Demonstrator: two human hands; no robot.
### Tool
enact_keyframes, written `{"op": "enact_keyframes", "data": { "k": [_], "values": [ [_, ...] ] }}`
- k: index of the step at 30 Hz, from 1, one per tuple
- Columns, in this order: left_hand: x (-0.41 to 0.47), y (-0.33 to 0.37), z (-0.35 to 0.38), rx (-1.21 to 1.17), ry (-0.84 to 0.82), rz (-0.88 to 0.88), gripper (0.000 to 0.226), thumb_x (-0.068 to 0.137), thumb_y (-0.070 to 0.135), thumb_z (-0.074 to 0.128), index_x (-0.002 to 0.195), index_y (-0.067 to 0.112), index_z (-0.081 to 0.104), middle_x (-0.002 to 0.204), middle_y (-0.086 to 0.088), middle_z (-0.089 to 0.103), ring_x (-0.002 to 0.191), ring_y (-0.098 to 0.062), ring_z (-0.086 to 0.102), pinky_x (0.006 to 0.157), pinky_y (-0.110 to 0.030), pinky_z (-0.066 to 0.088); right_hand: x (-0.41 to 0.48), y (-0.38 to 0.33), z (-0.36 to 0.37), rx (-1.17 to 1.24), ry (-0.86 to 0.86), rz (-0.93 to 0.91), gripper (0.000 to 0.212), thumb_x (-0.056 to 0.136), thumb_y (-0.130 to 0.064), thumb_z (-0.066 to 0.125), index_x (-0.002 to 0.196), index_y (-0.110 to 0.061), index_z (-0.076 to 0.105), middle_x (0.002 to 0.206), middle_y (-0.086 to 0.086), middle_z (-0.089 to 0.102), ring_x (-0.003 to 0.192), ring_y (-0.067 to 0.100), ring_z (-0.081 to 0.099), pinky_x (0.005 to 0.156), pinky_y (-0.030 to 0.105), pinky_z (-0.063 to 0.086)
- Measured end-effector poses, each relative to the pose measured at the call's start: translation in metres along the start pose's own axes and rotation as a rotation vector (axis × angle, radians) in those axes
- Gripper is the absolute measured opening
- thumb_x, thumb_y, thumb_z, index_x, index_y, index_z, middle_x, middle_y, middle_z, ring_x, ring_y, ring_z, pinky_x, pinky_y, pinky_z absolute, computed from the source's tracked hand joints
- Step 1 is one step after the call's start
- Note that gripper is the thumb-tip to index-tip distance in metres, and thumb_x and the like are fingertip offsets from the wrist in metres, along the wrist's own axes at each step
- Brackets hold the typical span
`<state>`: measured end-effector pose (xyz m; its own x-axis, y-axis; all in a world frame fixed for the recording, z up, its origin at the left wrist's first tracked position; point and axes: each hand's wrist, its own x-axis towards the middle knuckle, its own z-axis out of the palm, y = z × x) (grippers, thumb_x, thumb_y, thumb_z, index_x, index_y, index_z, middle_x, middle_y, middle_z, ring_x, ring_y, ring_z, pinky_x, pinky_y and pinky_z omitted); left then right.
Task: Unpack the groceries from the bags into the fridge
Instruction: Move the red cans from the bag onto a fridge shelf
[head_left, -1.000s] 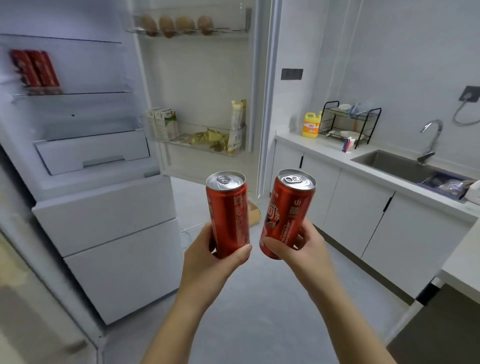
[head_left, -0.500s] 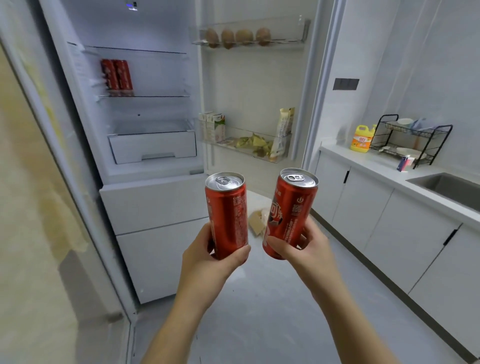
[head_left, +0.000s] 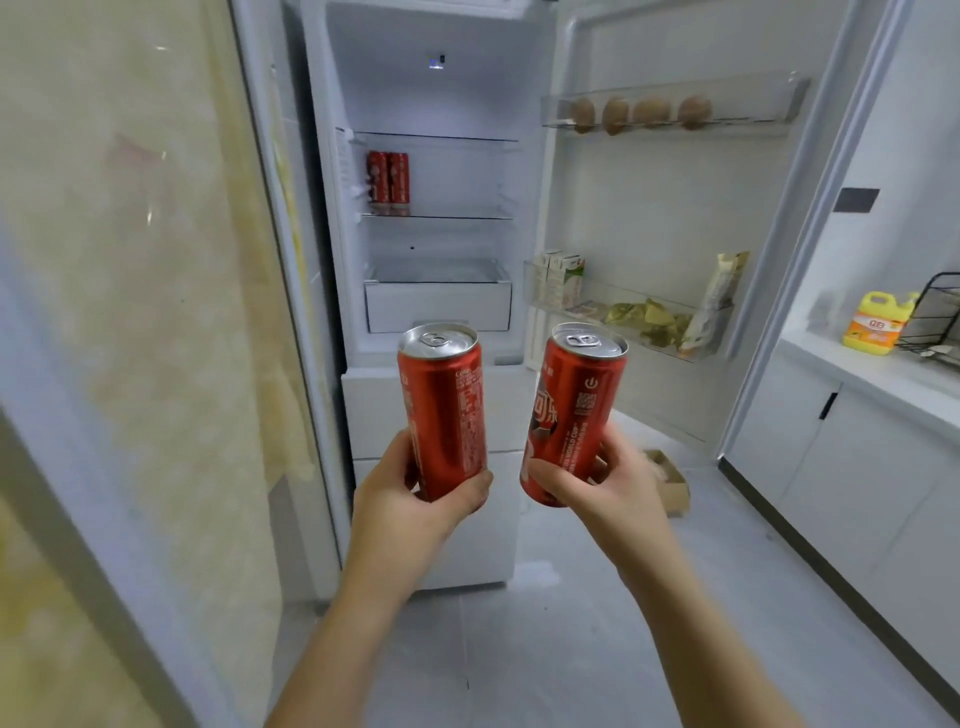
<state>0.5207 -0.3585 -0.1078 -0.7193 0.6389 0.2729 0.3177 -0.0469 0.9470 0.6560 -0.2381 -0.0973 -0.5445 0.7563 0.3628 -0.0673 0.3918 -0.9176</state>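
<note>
My left hand (head_left: 410, 499) grips a tall red soda can (head_left: 441, 405) upright by its lower half. My right hand (head_left: 613, 483) holds a second red can (head_left: 569, 410), tilted slightly to the right. Both cans are raised in front of the open fridge (head_left: 436, 78). On its middle glass shelf (head_left: 457, 215), at the left, stand two more red cans (head_left: 388, 176). Below that shelf sits a white drawer (head_left: 439, 306).
The open fridge door (head_left: 665, 208) holds several brown round items (head_left: 639, 111) in its top rack, with cartons (head_left: 563, 278) and snack packets (head_left: 649, 322) lower down. A beige marbled wall (head_left: 130, 260) stands left. A cardboard box (head_left: 672, 480) lies on the floor. A counter carries a yellow bottle (head_left: 878, 325).
My view has swung to the left and closer, so the fridge interior now sits straight ahead. Both hands keep the same hold on their cans.
</note>
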Motion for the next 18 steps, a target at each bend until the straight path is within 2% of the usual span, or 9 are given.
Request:
{"op": "enact_keyframes", "data": {
  "k": [7, 11, 15, 18],
  "values": [
    [0.014, 0.012, -0.05, 0.034, 0.084, 0.043, 0.047, 0.07, 0.028, 0.083, 0.112, 0.026, 0.062, 0.096, 0.014, 0.07, 0.088, -0.002, 0.066, 0.063, -0.003, 0.047, 0.011, -0.024, 0.044, 0.043, -0.054, -0.045, 0.046, 0.076, -0.011, 0.079, 0.107, -0.036, 0.057, 0.094, -0.018, 0.069, 0.088, -0.002, 0.066, 0.065, 0.012, 0.052],
    [0.022, 0.023, -0.064, 0.093, 0.142, 0.086, 0.053, 0.071, 0.034, 0.081, 0.118, 0.022, 0.061, 0.1, 0.013, 0.069, 0.092, -0.006, 0.065, 0.068, -0.007, 0.048, 0.023, -0.037, 0.054, 0.083, -0.052, -0.048, 0.05, 0.076, -0.017, 0.079, 0.113, -0.036, 0.051, 0.105, -0.014, 0.067, 0.093, -0.001, 0.066, 0.066, 0.014, 0.053],
    [0.031, 0.04, -0.068, 0.116, 0.181, 0.121, 0.058, 0.071, 0.037, 0.081, 0.122, 0.021, 0.059, 0.104, 0.011, 0.068, 0.094, -0.008, 0.065, 0.077, -0.015, 0.05, 0.039, -0.051, 0.052, 0.103, -0.056, -0.091, 0.05, 0.076, -0.017, 0.079, 0.115, -0.033, 0.052, 0.102, -0.013, 0.068, 0.093, 0.002, 0.067, 0.067, 0.016, 0.054],
    [0.037, 0.054, -0.065, 0.124, 0.199, 0.147, 0.051, 0.071, 0.037, 0.081, 0.116, 0.027, 0.059, 0.098, 0.017, 0.067, 0.087, -0.001, 0.065, 0.07, -0.008, 0.048, 0.049, -0.061, 0.047, 0.116, -0.078, -0.123, 0.048, 0.076, -0.016, 0.079, 0.114, -0.033, 0.054, 0.098, -0.014, 0.07, 0.091, 0.002, 0.068, 0.068, 0.017, 0.055]
  ]
}}
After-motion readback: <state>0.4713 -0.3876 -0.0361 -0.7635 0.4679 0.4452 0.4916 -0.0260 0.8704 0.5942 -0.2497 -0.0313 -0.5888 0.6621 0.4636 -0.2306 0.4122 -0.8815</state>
